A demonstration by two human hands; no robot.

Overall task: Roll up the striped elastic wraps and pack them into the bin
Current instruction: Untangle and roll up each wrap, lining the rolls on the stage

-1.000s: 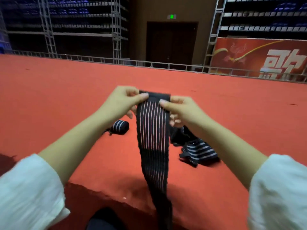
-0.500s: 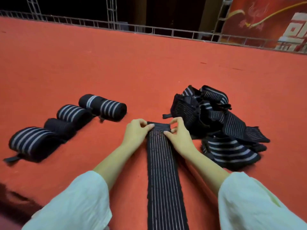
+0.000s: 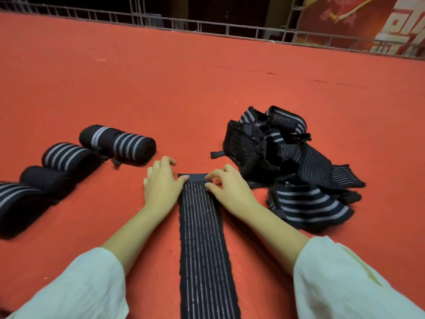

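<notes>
On the red carpet (image 3: 230, 88) dead centre, striped wrap (image 3: 202, 238) now lies flat, running from its plain end band (image 3: 195, 177) back toward me and out of frame. 1 s ago I had it hanging in the air between both hands; 0.5 s ago it was just down. So laying-out looks done and the first fold of the roll is next, imo.

L hand (image 3: 162, 187): thumb tip on the band's left corner, other fingers curled beside it; reads as a pinch. R hand (image 3: 230, 194): thumb + index pinching the right corner.

4 rolled wraps (image 3: 119, 143) sit in a row at left, and a loose pile (image 3: 287, 162) waits at right, so prob. under halfway. Bin not in view.

Writing: red banner (image 3: 391, 26) top right has big white characters, cropped, can't read. No labels legible on the wraps.
</notes>
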